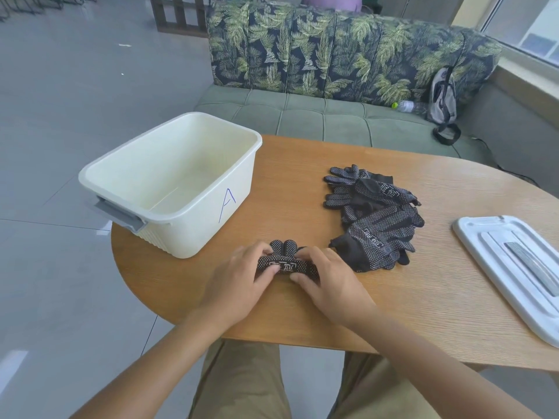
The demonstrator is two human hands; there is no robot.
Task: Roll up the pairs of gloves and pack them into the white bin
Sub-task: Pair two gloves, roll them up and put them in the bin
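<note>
Head view, places given from the white bin [169, 189]:

Bin: stands on the left end of the wooden table [393, 297]; a blue "A" is drawn on its near wall, and a grey latch handle sits on its left end. Nothing shows inside.

Glove roll [287, 265]: black dotted pair, rolled partway, lying just in front of the bin's near right corner; several glove fingertips stick out of the roll toward the bin.

Left hand [239, 276]: fingers curled over the roll's left end, thumb pressed on its near side.

Right hand [325, 279]: fingers curled over the roll's right end, thumb at the near side; how tightly it pinches is hard to tell.

Glove pile [375, 216]: loose black dotted gloves heaped to the right of the bin, apart from it.

Lid [514, 267]: white, flat on the table, far right of the bin.
</note>
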